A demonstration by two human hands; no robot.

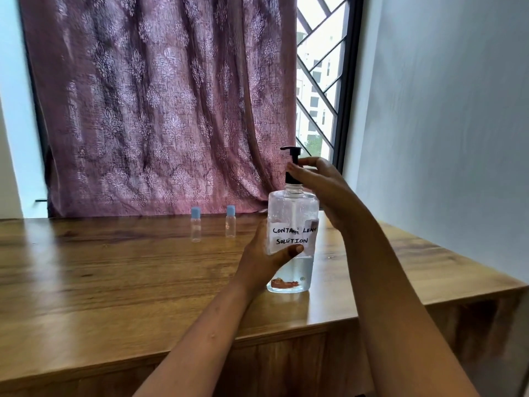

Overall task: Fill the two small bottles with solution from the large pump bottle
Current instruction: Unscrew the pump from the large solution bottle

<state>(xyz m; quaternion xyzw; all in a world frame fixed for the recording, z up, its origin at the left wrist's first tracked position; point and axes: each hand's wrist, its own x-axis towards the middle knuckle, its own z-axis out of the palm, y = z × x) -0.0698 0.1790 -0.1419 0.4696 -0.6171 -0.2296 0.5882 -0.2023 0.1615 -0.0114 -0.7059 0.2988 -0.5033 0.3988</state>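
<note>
Nearest, my left grip (266, 262) grasps the pump bottle (292, 207) at its label; my right grip (315, 179) pinches its black collar. Two capped small bottles (196, 226) (230, 222) stand far left.

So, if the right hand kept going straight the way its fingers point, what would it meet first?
The black pump of the large bottle: the right hand points left and its fingertips seem to be at the pump's neck. Beyond it hangs the curtain, farther back.
</note>
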